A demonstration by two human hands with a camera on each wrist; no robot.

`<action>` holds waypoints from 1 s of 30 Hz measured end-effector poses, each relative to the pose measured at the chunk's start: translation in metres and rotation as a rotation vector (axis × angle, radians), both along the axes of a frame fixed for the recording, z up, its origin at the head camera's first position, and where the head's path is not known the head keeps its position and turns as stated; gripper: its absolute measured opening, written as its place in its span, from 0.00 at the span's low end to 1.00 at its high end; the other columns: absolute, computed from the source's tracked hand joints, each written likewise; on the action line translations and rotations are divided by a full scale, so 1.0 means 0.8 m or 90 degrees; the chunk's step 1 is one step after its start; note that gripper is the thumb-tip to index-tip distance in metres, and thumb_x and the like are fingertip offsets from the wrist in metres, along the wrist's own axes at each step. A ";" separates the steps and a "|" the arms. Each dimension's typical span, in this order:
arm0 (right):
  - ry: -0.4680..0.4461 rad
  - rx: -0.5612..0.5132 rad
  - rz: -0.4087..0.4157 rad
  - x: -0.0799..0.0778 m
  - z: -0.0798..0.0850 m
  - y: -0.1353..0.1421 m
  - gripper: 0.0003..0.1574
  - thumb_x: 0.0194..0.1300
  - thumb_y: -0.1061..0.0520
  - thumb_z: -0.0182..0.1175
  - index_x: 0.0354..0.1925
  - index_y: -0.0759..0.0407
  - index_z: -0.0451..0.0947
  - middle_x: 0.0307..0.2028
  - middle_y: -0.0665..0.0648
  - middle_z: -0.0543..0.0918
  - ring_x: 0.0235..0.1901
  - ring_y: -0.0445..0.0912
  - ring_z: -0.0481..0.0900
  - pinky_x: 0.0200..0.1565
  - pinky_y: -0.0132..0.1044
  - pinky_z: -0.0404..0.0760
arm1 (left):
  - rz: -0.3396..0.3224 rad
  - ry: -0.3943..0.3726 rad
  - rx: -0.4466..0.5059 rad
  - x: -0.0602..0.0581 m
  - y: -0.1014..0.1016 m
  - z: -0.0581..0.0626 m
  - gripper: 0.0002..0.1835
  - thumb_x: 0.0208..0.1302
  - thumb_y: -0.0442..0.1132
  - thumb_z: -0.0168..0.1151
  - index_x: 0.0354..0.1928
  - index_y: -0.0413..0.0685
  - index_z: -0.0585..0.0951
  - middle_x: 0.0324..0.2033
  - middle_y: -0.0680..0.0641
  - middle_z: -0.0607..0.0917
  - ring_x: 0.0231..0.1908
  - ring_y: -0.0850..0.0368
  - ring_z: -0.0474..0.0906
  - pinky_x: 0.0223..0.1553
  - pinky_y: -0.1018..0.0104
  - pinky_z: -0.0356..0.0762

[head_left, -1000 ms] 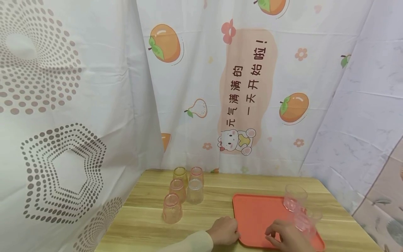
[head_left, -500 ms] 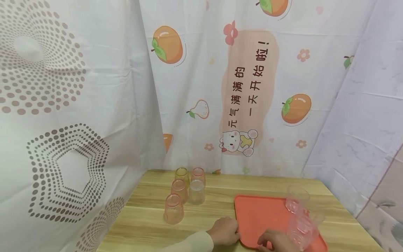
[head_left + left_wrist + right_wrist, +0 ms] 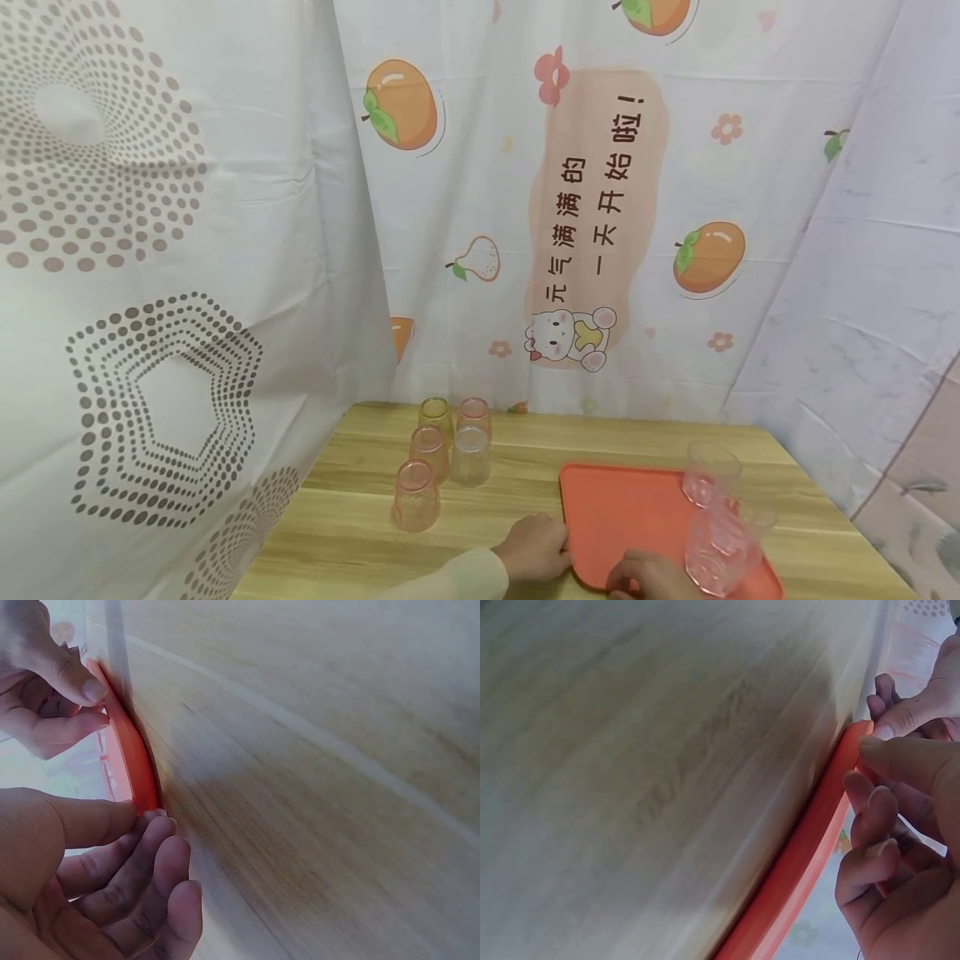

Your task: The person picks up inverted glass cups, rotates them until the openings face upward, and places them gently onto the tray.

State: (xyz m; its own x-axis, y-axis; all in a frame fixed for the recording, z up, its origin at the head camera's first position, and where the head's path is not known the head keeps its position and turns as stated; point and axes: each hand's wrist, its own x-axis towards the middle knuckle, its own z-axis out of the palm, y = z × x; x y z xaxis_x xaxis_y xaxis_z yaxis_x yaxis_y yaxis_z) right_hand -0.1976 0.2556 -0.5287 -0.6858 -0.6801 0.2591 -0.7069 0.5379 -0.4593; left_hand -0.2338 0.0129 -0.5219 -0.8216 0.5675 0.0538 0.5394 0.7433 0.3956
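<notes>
An orange-red tray [image 3: 622, 508] lies on the wooden table at the front right. At its near left corner my left hand [image 3: 534, 547] pinches the rim between thumb and fingertips, seen close up in the left wrist view. Cut off by the lower image edge, my right hand [image 3: 654, 577] pinches the tray's front rim with thumb and fingers, as the right wrist view also shows. Clear tumblers stand at the tray's right side: one farther back [image 3: 708, 475], others overlapping nearer the front [image 3: 716, 550]; see-through walls make their outlines hard to separate.
Several upside-down tumblers stand grouped left of the tray: a yellow one [image 3: 436, 417], pinkish ones such as the nearest tumbler [image 3: 416, 497], and a clear one [image 3: 471, 458]. Patterned curtains [image 3: 457, 200] enclose the table [image 3: 345, 542] at the back and both sides.
My right hand has moved left and toward me, away from the tumblers, to the tray's front rim. The left hand has stayed at the corner. The head view has shifted slightly.
</notes>
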 end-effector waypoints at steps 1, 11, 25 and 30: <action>0.002 0.002 -0.002 -0.001 -0.001 -0.001 0.02 0.63 0.56 0.71 0.33 0.50 0.86 0.29 0.32 0.73 0.27 0.26 0.69 0.25 0.29 0.70 | -0.001 -0.001 0.002 0.000 0.000 0.000 0.27 0.67 0.40 0.67 0.12 0.53 0.66 0.07 0.60 0.58 0.10 0.67 0.53 0.14 0.72 0.54; 0.056 0.009 -0.001 -0.005 0.000 -0.017 0.04 0.61 0.57 0.72 0.31 0.49 0.86 0.28 0.33 0.68 0.26 0.26 0.62 0.26 0.26 0.67 | -0.028 0.005 -0.003 -0.005 -0.008 -0.004 0.28 0.69 0.44 0.67 0.11 0.54 0.67 0.06 0.62 0.59 0.09 0.69 0.52 0.13 0.73 0.53; -0.067 0.040 -0.080 -0.002 0.007 -0.039 0.07 0.64 0.52 0.71 0.29 0.49 0.86 0.26 0.34 0.68 0.24 0.30 0.66 0.26 0.32 0.70 | -0.049 0.017 0.039 -0.012 -0.047 0.034 0.20 0.70 0.41 0.63 0.17 0.55 0.74 0.12 0.62 0.67 0.14 0.70 0.60 0.18 0.75 0.62; -0.089 0.031 -0.097 -0.002 0.008 -0.043 0.07 0.62 0.53 0.72 0.28 0.50 0.85 0.26 0.34 0.69 0.25 0.30 0.68 0.26 0.33 0.71 | -0.041 0.038 0.030 -0.020 -0.068 0.049 0.19 0.72 0.42 0.63 0.19 0.56 0.75 0.14 0.63 0.70 0.15 0.71 0.61 0.18 0.76 0.63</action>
State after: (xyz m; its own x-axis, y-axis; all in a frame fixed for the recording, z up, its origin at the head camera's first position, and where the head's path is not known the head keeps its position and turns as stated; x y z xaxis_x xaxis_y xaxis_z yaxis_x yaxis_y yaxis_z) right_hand -0.1996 0.2209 -0.5219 -0.8089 -0.5747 0.1236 -0.5467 0.6582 -0.5175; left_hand -0.2497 -0.0413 -0.4830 -0.7784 0.6141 0.1300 0.6088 0.6880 0.3950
